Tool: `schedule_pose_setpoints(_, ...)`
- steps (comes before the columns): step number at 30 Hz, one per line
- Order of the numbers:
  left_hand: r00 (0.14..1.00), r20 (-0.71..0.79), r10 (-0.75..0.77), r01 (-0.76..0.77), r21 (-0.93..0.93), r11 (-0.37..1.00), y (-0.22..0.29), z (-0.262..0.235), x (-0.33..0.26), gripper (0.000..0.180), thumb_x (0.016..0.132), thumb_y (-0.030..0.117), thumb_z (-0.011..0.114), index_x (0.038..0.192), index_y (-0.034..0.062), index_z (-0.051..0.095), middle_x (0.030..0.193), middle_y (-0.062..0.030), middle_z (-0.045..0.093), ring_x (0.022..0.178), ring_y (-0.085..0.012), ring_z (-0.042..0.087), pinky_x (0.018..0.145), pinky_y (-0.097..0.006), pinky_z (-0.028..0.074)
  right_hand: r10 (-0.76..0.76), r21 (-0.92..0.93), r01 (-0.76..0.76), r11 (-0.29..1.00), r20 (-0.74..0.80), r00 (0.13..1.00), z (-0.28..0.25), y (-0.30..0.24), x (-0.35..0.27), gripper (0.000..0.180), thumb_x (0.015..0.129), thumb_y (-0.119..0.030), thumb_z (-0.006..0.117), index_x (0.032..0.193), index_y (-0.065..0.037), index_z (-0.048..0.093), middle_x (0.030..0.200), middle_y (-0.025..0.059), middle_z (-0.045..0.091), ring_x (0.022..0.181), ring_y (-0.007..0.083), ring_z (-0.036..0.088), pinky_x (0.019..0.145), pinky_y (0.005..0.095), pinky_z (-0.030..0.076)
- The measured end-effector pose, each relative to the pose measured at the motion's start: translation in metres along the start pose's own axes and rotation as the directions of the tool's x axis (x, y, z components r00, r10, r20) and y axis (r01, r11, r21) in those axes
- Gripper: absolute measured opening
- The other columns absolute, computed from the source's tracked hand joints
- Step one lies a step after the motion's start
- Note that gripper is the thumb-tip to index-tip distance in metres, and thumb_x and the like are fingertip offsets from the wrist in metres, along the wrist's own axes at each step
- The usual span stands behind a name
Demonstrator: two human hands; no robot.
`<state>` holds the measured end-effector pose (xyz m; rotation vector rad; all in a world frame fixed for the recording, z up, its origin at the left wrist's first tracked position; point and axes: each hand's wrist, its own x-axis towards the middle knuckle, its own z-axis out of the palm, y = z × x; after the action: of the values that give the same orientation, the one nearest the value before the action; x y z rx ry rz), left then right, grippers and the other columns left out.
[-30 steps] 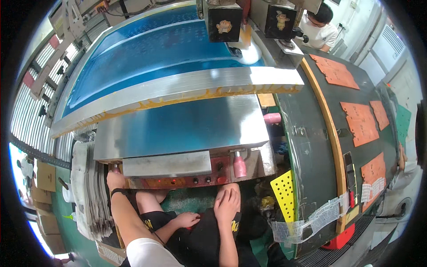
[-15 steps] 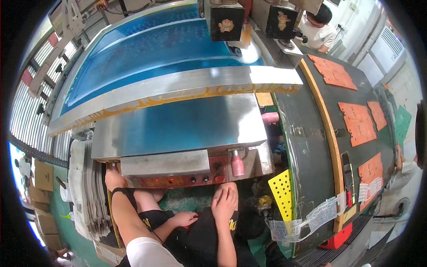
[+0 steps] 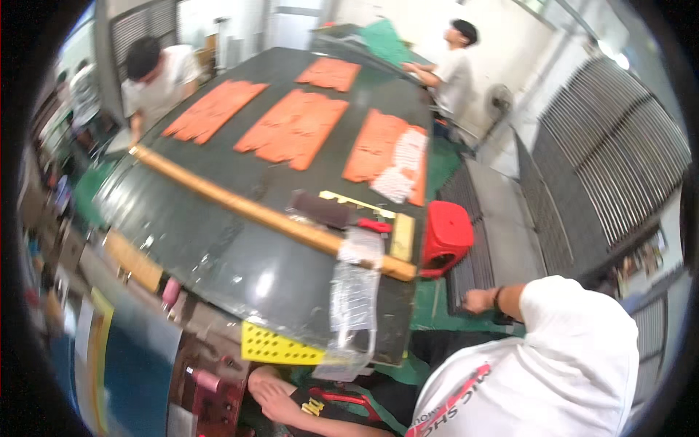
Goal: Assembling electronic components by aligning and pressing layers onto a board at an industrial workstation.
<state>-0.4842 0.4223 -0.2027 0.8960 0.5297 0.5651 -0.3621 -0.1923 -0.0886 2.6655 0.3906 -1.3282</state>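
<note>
Here, the left hand (image 3: 273, 390) rests flat and open on the lap, just below the yellow perforated plate (image 3: 280, 349). The right hand (image 3: 477, 300) is a closed fist beside the red stool (image 3: 445, 237); orange sheets (image 3: 295, 127) lie on the desk (image 3: 240, 255) beyond.

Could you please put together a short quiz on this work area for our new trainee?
1. How many orange sheets lie on the dark table?
2. True or false: the red stool stands on top of the table.
3. What hangs over the table's near edge, beside the yellow perforated plate?
A. a clear plastic film
B. a green cloth
C. a coil of rope

Key:
1. Four.
2. False; it stands on the floor beside the table.
3. A.
</note>
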Motion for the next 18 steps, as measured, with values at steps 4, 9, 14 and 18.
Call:
schedule_pose_setpoints(4,0.999,0.038,-0.018,0.036,-0.565,0.824,-0.060,-0.018,-0.058,0.058,0.085,0.027,0.035,0.133,-0.0022,0.022,0.140,-0.0185,0.023,0.126,-0.0311,0.026,0.104,-0.041,0.020,0.024,0.217,-0.006,0.976,-0.081,0.996,-0.012,0.038,0.021,0.035,0.079,-0.026,0.046,0.093,0.003,0.062,0.089,0.0237,0.062,0.083,0.0392,0.059,0.077,0.0447,0.045)
schedule_pose_setpoints(9,0.992,0.107,0.060,-0.115,0.982,0.150,-0.053,-0.109,-0.076,0.062,0.088,0.037,0.041,0.137,0.0029,0.024,0.140,-0.0232,0.027,0.125,-0.0345,0.034,0.096,-0.048,0.033,-0.073,0.350,0.082,0.933,-0.039,0.997,-0.036,0.063,0.045,0.035,0.075,-0.023,0.045,0.091,0.003,0.062,0.083,0.0234,0.063,0.082,0.0385,0.060,0.074,0.0457,0.046)
schedule_pose_setpoints(14,0.949,0.127,0.287,-0.136,0.991,0.013,-0.014,0.036,-0.089,0.051,0.088,0.028,0.044,0.127,-0.0022,0.032,0.129,-0.0244,0.035,0.117,-0.0338,0.040,0.092,-0.046,0.036,-0.061,0.307,0.130,0.943,-0.224,0.973,-0.035,0.170,0.071,0.035,0.075,-0.023,0.046,0.090,0.003,0.063,0.085,0.0234,0.063,0.085,0.0388,0.060,0.078,0.0453,0.046)
schedule_pose_setpoints(18,0.844,0.164,0.511,-0.116,0.985,-0.125,0.064,0.167,-0.139,0.040,0.088,0.019,0.047,0.116,-0.0074,0.040,0.118,-0.0255,0.043,0.108,-0.0331,0.046,0.088,-0.044,0.039,0.114,0.568,0.056,0.821,-0.260,0.959,-0.070,0.250,0.080,0.035,0.075,-0.025,0.047,0.086,0.004,0.064,0.089,0.0249,0.061,0.088,0.0402,0.058,0.079,0.0450,0.046)
